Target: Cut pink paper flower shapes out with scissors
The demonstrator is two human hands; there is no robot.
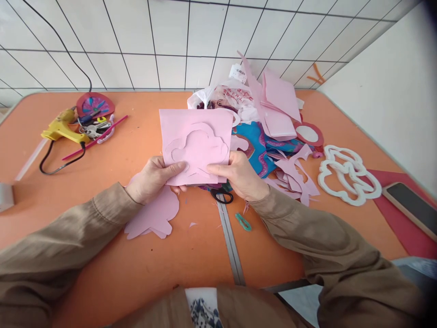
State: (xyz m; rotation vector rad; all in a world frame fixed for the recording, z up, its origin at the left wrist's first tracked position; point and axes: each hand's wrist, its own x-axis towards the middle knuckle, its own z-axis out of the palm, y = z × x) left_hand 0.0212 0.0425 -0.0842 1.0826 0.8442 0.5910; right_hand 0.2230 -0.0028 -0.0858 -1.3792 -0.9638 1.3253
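Observation:
My left hand [153, 178] and my right hand [239, 175] both pinch the lower edge of a pink foam sheet [196, 143], holding it tilted up above the orange table [112, 273]. A flower outline is cut into the sheet. Black-handled scissors [221, 196] lie just under my right hand. A cut-out pink flower shape [155, 218] lies on the table below my left hand.
A yellow glue gun [63, 130], keys and a pink stick lie far left. Pink offcuts [293, 175], a plastic bag [221, 98], a white flower stencil [346, 175], a phone [411, 205] and a teal clip [243, 222] lie to the right.

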